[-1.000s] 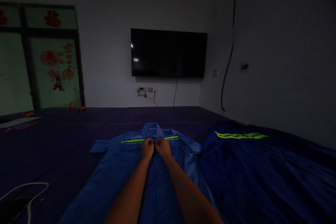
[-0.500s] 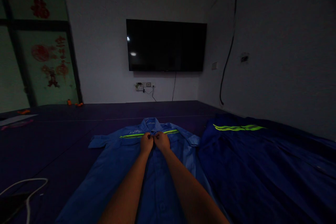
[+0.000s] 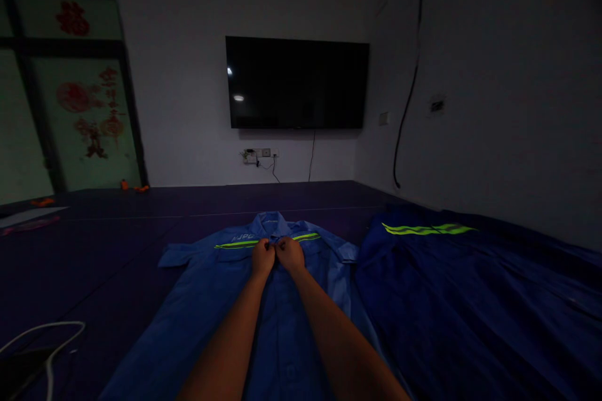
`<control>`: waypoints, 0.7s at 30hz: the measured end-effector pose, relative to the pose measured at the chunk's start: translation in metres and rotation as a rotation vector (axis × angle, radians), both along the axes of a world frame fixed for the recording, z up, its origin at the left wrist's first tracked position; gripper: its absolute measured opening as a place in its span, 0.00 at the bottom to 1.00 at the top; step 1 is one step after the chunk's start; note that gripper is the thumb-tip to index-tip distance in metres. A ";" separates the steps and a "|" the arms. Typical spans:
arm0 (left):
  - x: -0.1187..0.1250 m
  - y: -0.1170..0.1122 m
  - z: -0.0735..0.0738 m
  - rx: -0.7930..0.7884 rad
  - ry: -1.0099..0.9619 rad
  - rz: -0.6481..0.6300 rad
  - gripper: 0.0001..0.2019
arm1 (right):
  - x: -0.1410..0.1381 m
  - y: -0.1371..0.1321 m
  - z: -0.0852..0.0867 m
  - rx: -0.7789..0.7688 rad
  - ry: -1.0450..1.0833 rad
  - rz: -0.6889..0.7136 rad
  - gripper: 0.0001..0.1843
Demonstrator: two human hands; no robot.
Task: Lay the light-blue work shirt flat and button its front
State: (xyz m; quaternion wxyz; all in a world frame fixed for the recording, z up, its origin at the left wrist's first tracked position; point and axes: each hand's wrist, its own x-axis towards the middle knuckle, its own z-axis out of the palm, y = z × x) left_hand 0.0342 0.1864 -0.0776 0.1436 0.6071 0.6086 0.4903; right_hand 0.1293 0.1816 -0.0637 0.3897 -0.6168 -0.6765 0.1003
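Note:
A blue short-sleeved work shirt [image 3: 211,301] lies spread face up, its collar pointing away from me and a yellow-green stripe running across the chest. Just below the collar, my left hand [image 3: 263,257] pinches the front placket. Close beside it, my right hand [image 3: 290,254] grips the same front edge, its fingers curled inward. The fingertips of both hands nearly meet, and they hide the bit of cloth or button between them. Pale letters show on the chest left of my hands.
Darker blue clothing [image 3: 461,288] with a yellow-green stripe lies at the right. A white cable [image 3: 51,324] and a dark flat object [image 3: 23,366] are at lower left. Small orange objects [image 3: 141,188] lie near the door [image 3: 79,119]. A television [image 3: 298,83] hangs on the far wall.
Both hands stay at the shirt front in nearly the same pose. The view has shifted very slightly.

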 end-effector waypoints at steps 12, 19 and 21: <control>0.000 0.001 0.000 -0.018 -0.032 0.019 0.12 | 0.000 0.001 0.000 0.000 -0.015 0.009 0.07; 0.001 0.001 -0.001 -0.019 -0.022 0.015 0.12 | 0.000 0.001 0.000 0.003 -0.019 0.009 0.08; 0.000 0.002 -0.001 -0.017 -0.021 0.017 0.12 | 0.000 0.000 0.000 0.004 -0.021 0.011 0.08</control>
